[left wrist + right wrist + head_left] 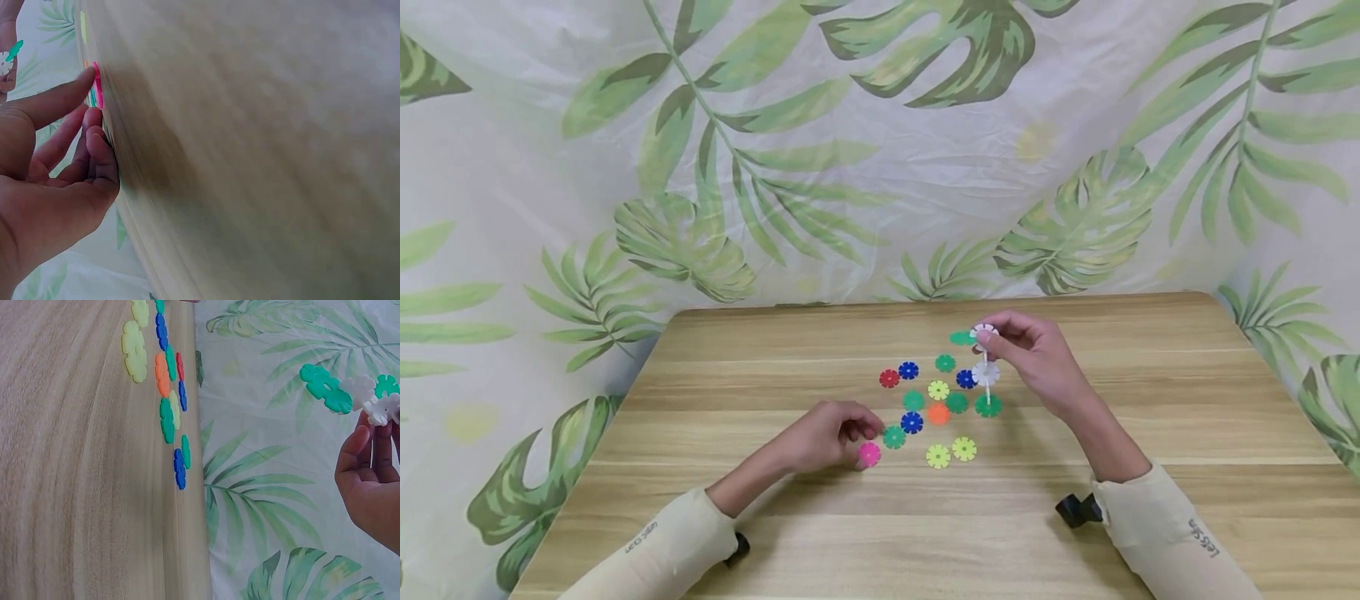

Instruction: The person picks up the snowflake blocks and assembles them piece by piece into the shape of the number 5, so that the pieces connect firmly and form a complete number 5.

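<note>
Background: leaf-printed cloth (820,200) is hanging behind the wooden surface (737,367).
Right hand (1036,365): its fingers are clamping on the joined white-and-green piece (986,373), raised above the surface.
Left hand (823,437): its fingers are curling at the pink disc (870,454); I cannot tell if they are pinching.
Loose discs (937,456): they are lying between both hands.
Good handling: gripping the pink disc by its rim should be keeping its slots free.

Discs (937,389) in the lower middle are green, blue, yellow, red, orange, pink (white too, right of centre); table (925,533), tan woodgrain; backdrop (820,208), pale, green leaf print.
</note>
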Motion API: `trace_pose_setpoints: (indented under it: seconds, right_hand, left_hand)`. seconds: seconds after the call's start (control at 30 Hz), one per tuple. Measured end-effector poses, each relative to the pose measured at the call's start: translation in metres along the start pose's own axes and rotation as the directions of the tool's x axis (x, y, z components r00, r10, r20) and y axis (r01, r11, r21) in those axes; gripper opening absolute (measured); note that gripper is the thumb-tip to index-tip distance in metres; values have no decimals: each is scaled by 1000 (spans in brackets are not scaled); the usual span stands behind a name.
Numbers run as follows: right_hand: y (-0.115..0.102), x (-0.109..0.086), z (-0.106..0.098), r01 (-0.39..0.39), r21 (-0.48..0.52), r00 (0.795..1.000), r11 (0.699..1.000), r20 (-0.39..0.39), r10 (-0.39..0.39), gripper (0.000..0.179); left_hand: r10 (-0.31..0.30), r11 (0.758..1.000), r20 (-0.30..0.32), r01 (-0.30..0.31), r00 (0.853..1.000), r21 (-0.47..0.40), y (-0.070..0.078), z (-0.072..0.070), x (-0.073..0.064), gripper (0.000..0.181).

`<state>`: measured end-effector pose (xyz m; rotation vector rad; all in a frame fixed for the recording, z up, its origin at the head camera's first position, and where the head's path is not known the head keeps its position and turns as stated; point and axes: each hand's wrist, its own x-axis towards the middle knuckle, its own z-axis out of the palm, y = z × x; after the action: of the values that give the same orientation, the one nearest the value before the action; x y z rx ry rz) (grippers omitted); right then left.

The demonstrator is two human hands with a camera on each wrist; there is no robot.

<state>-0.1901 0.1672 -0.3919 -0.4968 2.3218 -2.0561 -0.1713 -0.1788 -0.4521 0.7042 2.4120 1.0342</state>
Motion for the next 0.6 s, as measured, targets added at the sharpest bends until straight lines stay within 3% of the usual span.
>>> trace_pose_setpoints:
  seconds: [0.33, 0.6]
  right_hand:
    - [-1, 0, -1, -7, -9, 1000, 1000, 1, 7, 22]
    - [1, 1, -1, -10, -13, 1000, 1000, -6, 10, 22]
  left_hand:
    - [5, 999, 16, -6, 1000, 43, 7, 3, 1, 36]
    - [-16, 1000, 19, 15, 1000, 18, 9, 1, 3, 33]
